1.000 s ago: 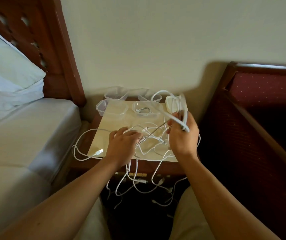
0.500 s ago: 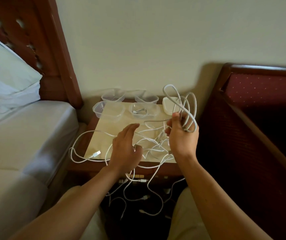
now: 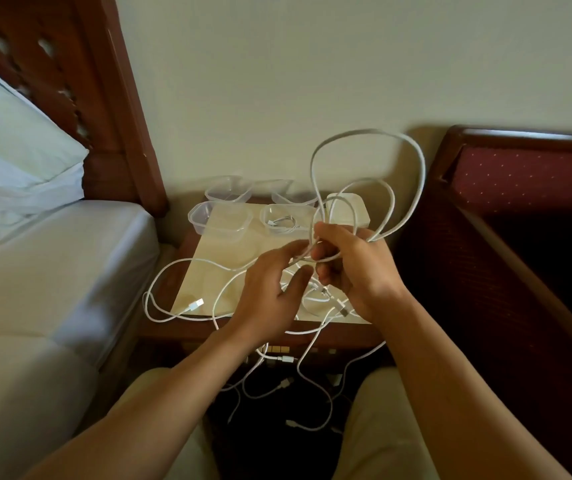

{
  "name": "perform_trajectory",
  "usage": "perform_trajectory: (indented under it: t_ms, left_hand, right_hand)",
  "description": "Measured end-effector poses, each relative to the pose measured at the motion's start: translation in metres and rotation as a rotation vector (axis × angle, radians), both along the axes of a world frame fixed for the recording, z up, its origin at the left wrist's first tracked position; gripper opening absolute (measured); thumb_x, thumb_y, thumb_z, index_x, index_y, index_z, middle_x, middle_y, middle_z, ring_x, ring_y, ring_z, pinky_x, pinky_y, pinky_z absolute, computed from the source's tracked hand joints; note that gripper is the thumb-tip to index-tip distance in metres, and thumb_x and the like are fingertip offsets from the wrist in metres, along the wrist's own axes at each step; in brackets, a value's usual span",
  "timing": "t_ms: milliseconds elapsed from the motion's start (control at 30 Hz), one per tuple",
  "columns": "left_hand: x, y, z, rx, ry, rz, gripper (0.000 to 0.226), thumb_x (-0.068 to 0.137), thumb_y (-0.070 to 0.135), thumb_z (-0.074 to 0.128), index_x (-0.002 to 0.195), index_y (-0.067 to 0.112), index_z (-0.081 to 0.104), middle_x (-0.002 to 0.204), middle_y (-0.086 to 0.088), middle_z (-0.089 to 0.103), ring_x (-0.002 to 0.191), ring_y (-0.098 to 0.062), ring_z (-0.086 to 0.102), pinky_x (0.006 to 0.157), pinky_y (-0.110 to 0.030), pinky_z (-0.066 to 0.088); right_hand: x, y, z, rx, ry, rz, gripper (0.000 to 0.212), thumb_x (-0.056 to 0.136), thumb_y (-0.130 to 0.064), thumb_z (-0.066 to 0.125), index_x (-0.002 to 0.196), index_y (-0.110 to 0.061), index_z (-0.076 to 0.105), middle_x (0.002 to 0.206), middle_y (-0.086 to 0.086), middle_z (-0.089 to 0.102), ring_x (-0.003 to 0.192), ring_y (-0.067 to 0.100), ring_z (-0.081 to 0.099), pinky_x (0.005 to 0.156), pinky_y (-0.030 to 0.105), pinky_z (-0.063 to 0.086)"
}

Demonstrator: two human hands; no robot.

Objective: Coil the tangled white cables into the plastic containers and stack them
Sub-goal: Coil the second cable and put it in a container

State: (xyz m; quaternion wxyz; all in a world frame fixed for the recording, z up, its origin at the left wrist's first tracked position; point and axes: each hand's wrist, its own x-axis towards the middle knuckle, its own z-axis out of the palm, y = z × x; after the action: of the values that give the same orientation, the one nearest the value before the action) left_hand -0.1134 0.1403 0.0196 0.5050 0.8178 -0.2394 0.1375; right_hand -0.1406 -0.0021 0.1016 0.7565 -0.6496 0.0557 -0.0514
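Several tall loops of white cable [image 3: 374,161] are held bunched above the bedside table [image 3: 187,327] by the right hand [image 3: 353,268], fingers curled tight around the gathered strands, while a strand just beside it is pinched between the thumb and fingertips of the left hand [image 3: 270,296]. More tangled cable is spread across the pale tabletop and hangs over its front edge between the knees, a USB plug [image 3: 196,304] lying near the left corner. Clear plastic containers [image 3: 220,220] are lined up at the back by the wall, one of them [image 3: 284,220] already holding a small coil.
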Motion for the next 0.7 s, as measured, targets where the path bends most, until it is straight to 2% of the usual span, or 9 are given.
perform_trajectory:
  t_ms: [33, 100, 200, 267, 333, 433, 567, 633, 700]
  left_hand:
    - [-0.002, -0.002, 0.005, -0.013, 0.035, -0.003, 0.020, 0.104, 0.035, 0.052, 0.116, 0.031, 0.068, 0.104, 0.032, 0.066, 0.105, 0.009, 0.060, 0.088, -0.016, 0.045]
    - [-0.002, -0.004, 0.011, -0.082, 0.167, 0.020, 0.024, 0.107, 0.031, 0.048, 0.093, 0.027, 0.067, 0.084, 0.017, 0.071, 0.084, -0.002, 0.066, 0.075, -0.027, 0.047]
    - [-0.001, 0.000, 0.018, -0.202, 0.279, 0.096, 0.029, 0.108, 0.030, 0.045, 0.089, 0.023, 0.066, 0.076, 0.005, 0.070, 0.077, -0.018, 0.069, 0.073, -0.039, 0.056]
    - [-0.004, 0.004, 0.025, -0.314, 0.374, 0.114, 0.029, 0.108, 0.028, 0.046, 0.090, 0.019, 0.067, 0.073, 0.004, 0.071, 0.074, -0.017, 0.072, 0.069, -0.037, 0.059]
    - [-0.010, 0.006, 0.029, -0.374, 0.419, 0.087, 0.027, 0.107, 0.029, 0.050, 0.090, 0.018, 0.068, 0.072, 0.002, 0.070, 0.072, -0.019, 0.072, 0.064, -0.036, 0.058]
    - [-0.015, 0.008, 0.034, -0.468, 0.463, 0.074, 0.026, 0.104, 0.030, 0.054, 0.089, 0.018, 0.070, 0.074, -0.002, 0.072, 0.073, -0.026, 0.073, 0.057, -0.035, 0.059]
    - [-0.007, 0.009, 0.054, -0.827, 0.617, 0.006, 0.024, 0.103, 0.028, 0.054, 0.096, 0.008, 0.067, 0.076, -0.005, 0.072, 0.073, -0.021, 0.075, 0.055, -0.026, 0.058]
    - [-0.001, 0.012, 0.066, -0.986, 0.669, -0.046, 0.024, 0.104, 0.026, 0.053, 0.095, 0.008, 0.066, 0.079, -0.005, 0.072, 0.075, -0.021, 0.075, 0.060, -0.027, 0.060]
    - [0.006, 0.015, 0.075, -1.100, 0.693, -0.090, 0.025, 0.104, 0.026, 0.052, 0.095, 0.007, 0.065, 0.081, -0.005, 0.073, 0.076, -0.020, 0.075, 0.064, -0.028, 0.061]
  right_hand:
    - [-0.001, 0.000, 0.000, 0.003, 0.004, 0.023, 0.030, 0.091, -0.031, 0.075, 0.080, -0.004, 0.070, 0.074, 0.014, 0.066, 0.052, 0.020, 0.055, 0.052, 0.031, 0.048]
    - [0.002, -0.005, -0.007, -0.061, 0.011, 0.024, 0.052, 0.076, -0.054, 0.079, 0.095, -0.007, 0.071, 0.088, 0.008, 0.070, 0.062, 0.016, 0.061, 0.061, 0.030, 0.052]
    - [0.003, -0.014, -0.022, -0.480, 0.073, 0.091, 0.104, 0.057, -0.078, 0.077, 0.138, -0.016, 0.057, 0.130, 0.001, 0.064, 0.110, 0.016, 0.065, 0.092, 0.037, 0.056]
    - [-0.001, -0.018, -0.032, -0.625, 0.145, 0.215, 0.117, 0.058, -0.070, 0.082, 0.154, -0.019, 0.039, 0.149, -0.002, 0.051, 0.131, 0.018, 0.054, 0.103, 0.032, 0.048]
    - [-0.007, -0.015, -0.039, -0.694, 0.145, 0.343, 0.107, 0.069, -0.054, 0.087, 0.156, -0.022, 0.034, 0.145, -0.009, 0.053, 0.128, 0.014, 0.054, 0.100, 0.028, 0.047]
    - [-0.005, -0.015, -0.049, -0.822, 0.024, 0.376, 0.067, 0.078, -0.029, 0.081, 0.140, -0.026, 0.057, 0.119, -0.013, 0.069, 0.108, 0.007, 0.064, 0.098, 0.037, 0.054]
    - [0.001, -0.015, -0.053, -0.876, -0.121, 0.232, 0.030, 0.083, -0.022, 0.070, 0.113, -0.029, 0.069, 0.099, -0.015, 0.067, 0.095, 0.002, 0.061, 0.085, 0.028, 0.047]
    - [0.003, -0.014, -0.051, -0.891, -0.226, 0.095, 0.019, 0.093, -0.022, 0.068, 0.111, -0.028, 0.071, 0.106, -0.015, 0.067, 0.101, 0.003, 0.060, 0.088, 0.027, 0.046]
    - [0.009, -0.012, -0.051, -0.939, -0.339, -0.040, 0.022, 0.097, -0.025, 0.065, 0.118, -0.024, 0.072, 0.123, -0.012, 0.067, 0.117, 0.011, 0.059, 0.100, 0.037, 0.047]
